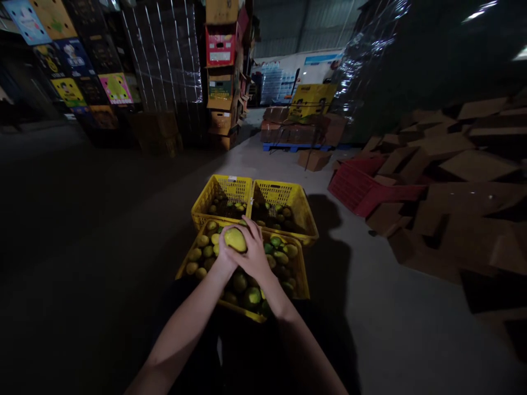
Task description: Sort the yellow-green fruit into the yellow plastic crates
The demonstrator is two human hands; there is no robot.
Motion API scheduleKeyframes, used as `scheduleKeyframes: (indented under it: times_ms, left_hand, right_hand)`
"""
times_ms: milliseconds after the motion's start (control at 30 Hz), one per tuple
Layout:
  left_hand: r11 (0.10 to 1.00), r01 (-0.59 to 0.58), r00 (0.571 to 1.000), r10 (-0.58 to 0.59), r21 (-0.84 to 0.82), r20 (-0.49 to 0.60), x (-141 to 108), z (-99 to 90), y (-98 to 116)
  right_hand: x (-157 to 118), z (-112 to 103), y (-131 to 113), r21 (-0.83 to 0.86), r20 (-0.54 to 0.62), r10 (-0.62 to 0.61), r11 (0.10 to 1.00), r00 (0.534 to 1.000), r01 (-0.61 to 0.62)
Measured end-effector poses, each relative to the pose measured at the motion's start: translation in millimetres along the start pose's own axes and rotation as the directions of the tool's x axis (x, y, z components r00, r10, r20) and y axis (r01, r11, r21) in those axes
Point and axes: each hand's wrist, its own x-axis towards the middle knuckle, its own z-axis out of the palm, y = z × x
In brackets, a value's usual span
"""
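A yellow-green mango (pixel 235 240) is held between my two hands above the near yellow crate. My left hand (pixel 225 253) cups it from the left and below, fingers curled and partly hidden. Over its right side lies my right hand (pixel 252 248), its thumb across the near face and its fingers around the far side. Below them, the near yellow crate (pixel 305 277) holds many green and yellow mangoes (pixel 252 298). Two more yellow crates stand side by side behind it. Fruit lies low in the left crate (pixel 198 211) and in the right crate (pixel 307 216).
A red crate (pixel 357 186) lies tipped beside a heap of flattened cardboard boxes (pixel 461 214) on the right. Stacked fruit cartons (pixel 220 90) rise at the back. A blue pallet (pixel 288 147) bears boxes and a yellow carton (pixel 312 100). The lighting is dim.
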Motion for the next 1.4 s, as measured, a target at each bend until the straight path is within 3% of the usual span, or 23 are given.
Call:
scheduleKeyframes:
  times_ms: [67, 167, 233, 367, 467, 600, 700, 800, 900, 967, 1133, 1267, 1400]
  left_hand:
    - [0.999, -0.013, 1.0, 0.014, -0.042, 0.011, 2, -0.3, 1]
    - [0.995, 0.09, 0.996, -0.089, -0.051, 0.027, 2, 5.4, 10]
    - [0.992, 0.111, 0.994, -0.11, -0.059, 0.024, 1, 10.3, 17]
    - [0.987, 0.003, 0.999, 0.006, -0.16, 0.054, 0, 14.1, 31]
    - [0.991, 0.017, 0.994, -0.002, -0.134, 0.108, -2, 14.0, 36]
    - [0.996, 0.035, 0.989, -0.024, -0.076, 0.148, -6, 16.2, 38]
    - [0.996, 0.079, 0.99, -0.074, -0.038, 0.12, -7, 18.6, 37]
    - [0.991, 0.117, 0.992, -0.114, -0.061, 0.045, -6, 18.9, 36]
    - [0.979, 0.17, 0.985, -0.17, -0.112, 0.013, -7, 15.9, 37]
    - [0.967, 0.225, 0.974, -0.224, -0.12, 0.021, -7, 12.8, 37]
    - [0.972, 0.21, 0.976, -0.202, -0.101, 0.086, -9, 4.5, 37]
    - [0.955, 0.187, 0.974, -0.151, -0.229, 0.168, -11, -1.3, 34]
    - [0.945, 0.09, 0.99, -0.052, -0.314, 0.128, -13, -4.2, 29]
  right_hand:
    - [-5, 4, 1, -0.019, 0.009, -0.063, 0.998, 0.998, 0.063]
    - [-9, 8, 3, 0.053, -0.058, -0.08, 0.995, 0.995, 0.083]
    - [-10, 8, 3, 0.093, -0.139, -0.021, 0.995, 0.99, 0.035]
    - [-4, -2, -3, 0.267, -0.326, 0.115, 0.963, 0.938, -0.025]
    - [2, -11, -9, 0.421, -0.371, 0.202, 0.907, 0.906, -0.029]
    - [6, -17, -14, 0.518, -0.328, 0.284, 0.852, 0.901, -0.08]
    - [9, -17, -11, 0.748, -0.164, 0.454, 0.636, 0.876, -0.19]
    - [12, -19, -4, 0.875, 0.034, 0.608, 0.365, 0.793, -0.318]
    - [15, -21, 3, 0.911, 0.12, 0.721, 0.193, 0.682, -0.364]
    - [15, -22, 7, 0.925, 0.163, 0.75, 0.111, 0.642, -0.364]
    - [14, -24, 8, 0.946, 0.212, 0.713, 0.024, 0.668, -0.325]
    - [11, -29, 6, 0.955, 0.221, 0.706, -0.016, 0.673, -0.297]
    - [7, -33, 8, 0.972, 0.172, 0.72, -0.012, 0.672, -0.235]
